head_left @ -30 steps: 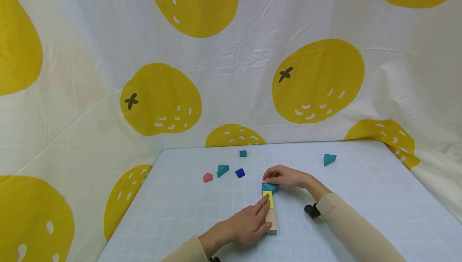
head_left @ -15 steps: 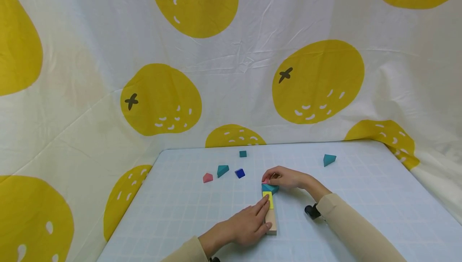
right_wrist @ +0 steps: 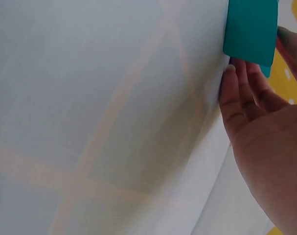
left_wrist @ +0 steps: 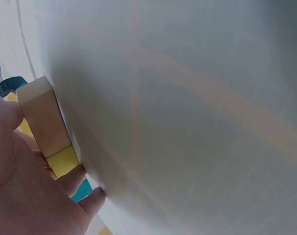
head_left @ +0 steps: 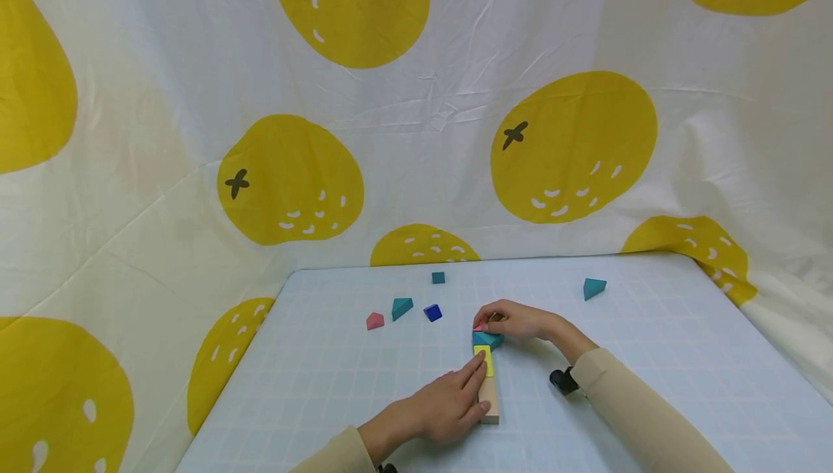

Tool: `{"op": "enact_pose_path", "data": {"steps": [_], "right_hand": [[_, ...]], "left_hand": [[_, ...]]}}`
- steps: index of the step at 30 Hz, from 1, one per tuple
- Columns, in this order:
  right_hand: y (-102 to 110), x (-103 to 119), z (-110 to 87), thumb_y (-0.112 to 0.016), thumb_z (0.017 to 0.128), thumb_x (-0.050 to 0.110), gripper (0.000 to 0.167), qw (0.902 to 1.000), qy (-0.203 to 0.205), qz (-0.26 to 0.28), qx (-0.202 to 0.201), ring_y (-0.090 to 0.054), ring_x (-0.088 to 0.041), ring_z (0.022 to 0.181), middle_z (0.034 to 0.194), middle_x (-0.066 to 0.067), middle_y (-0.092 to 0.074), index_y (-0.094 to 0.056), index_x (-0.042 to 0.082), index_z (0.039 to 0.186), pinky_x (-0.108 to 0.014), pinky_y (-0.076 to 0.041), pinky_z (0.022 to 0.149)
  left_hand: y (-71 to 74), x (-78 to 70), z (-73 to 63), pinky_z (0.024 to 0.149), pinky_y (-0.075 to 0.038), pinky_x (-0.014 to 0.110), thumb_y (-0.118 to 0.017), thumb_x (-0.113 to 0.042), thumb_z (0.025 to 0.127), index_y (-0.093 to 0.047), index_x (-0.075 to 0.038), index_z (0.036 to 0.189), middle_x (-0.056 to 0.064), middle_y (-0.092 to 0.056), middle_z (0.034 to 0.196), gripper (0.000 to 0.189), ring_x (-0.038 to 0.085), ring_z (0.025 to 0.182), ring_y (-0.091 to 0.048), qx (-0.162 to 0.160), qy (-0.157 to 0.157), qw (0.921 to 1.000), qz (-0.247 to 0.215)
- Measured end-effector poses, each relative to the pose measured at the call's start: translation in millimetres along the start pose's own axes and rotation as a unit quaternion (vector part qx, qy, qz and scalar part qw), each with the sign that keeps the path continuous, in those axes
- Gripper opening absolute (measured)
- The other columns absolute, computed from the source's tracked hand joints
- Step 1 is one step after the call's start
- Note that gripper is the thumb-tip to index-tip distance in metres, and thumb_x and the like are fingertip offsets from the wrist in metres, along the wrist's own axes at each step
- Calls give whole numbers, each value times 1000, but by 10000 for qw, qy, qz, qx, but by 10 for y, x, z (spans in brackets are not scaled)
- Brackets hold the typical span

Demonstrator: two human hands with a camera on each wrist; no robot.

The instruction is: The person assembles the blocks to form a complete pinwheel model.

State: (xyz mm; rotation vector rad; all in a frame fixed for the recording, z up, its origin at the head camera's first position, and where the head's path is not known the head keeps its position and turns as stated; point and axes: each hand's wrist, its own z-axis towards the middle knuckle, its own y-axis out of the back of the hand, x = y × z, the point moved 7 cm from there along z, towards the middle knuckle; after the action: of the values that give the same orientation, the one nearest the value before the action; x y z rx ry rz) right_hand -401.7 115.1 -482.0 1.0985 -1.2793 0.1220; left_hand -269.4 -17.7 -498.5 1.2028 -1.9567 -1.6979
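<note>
A row of blocks runs away from me on the table. Nearest is a plain wooden block [head_left: 488,398], then a yellow block [head_left: 489,364], then teal wedge blocks [head_left: 487,339], with a small pink block [head_left: 479,327] at the far end. My left hand [head_left: 445,404] lies along the row's left side, fingers extended against the yellow block and thumb at the wooden one. At the far end my right hand [head_left: 517,319] pinches the pink block between thumb and fingers. In the right wrist view a teal block [right_wrist: 251,32] hides part of those fingers.
Left of the row lie a loose pink block [head_left: 374,321], a teal wedge [head_left: 401,307] and a dark blue block [head_left: 432,312]. Farther back are a small teal block [head_left: 438,278] and another teal wedge [head_left: 594,288]. A patterned curtain [head_left: 429,169] hangs behind the table.
</note>
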Motion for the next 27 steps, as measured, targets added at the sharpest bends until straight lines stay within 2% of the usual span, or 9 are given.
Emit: {"op": "enact_pose_path", "data": {"steps": [7,14,27], "right_hand": [[6,19,-10,-53,106,13,22,10000,37,-8,16,-56,-23,106,110,0,-69,-71,14,118,-47,-45,100],[10,26,-12,-54,106,15,24,10000,70,38,-15,-56,-25,109,118,-3,-69,-71,10,123,-54,-44,104],[7,-11,-42,-50,106,10,29,10000,21,57,-38,-54,-26,114,124,-2,-68,-70,10,126,-57,-42,106]], "left_hand": [[-10,9,11,120,-33,39,-28,-60,107,-17,-16,165,-6,-3,172,74,11,155,-18,1,4,10000,15],[-10,8,10,120,-33,40,-27,-59,107,-17,-15,165,-5,-3,173,74,12,155,-19,2,-7,10000,14],[-24,8,23,120,-32,39,-26,-60,107,-17,-15,165,-5,-3,172,74,11,155,-18,-32,-15,10000,93]]}}
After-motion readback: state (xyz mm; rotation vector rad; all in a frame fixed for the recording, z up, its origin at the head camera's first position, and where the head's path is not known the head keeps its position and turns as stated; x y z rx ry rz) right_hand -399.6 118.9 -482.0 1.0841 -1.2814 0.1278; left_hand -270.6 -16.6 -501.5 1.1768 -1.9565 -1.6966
